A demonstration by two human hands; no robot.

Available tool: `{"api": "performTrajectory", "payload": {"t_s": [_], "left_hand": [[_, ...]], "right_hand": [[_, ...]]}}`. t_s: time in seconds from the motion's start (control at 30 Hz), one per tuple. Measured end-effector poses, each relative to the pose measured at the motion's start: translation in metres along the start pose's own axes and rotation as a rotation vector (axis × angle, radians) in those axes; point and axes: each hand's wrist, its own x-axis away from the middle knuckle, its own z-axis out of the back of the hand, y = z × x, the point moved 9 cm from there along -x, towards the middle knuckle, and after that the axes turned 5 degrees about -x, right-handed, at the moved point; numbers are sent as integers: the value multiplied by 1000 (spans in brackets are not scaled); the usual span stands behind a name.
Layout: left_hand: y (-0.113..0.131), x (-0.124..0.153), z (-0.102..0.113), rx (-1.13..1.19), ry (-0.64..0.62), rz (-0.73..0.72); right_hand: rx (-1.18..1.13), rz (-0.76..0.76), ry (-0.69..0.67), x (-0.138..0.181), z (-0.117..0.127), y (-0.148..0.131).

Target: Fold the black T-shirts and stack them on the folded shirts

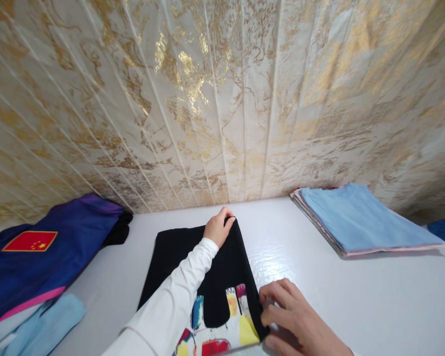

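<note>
White tabletop (296, 267) bears black cloth (226, 267), far-right corner in left grip (217, 229).

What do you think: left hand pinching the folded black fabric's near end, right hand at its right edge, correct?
No: the head view shows the left hand pinching the black fabric at its far end; the right hand is at its right edge.
</note>
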Motion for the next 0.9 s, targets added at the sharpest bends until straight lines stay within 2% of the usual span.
{"api": "performTrajectory", "payload": {"t_s": [0.23, 0.37, 0.67, 0.9], "left_hand": [[8, 2, 3, -120, 18, -18], [6, 2, 4, -148, 32, -16], [5, 0, -6, -164, -17, -56], [18, -3, 7, -118, 19, -99]], "right_hand": [[-15, -56, 70, 3, 4, 6], [15, -160, 146, 10, 5, 18], [111, -179, 65, 7, -9, 15], [120, -178, 28, 7, -12, 23]]}}
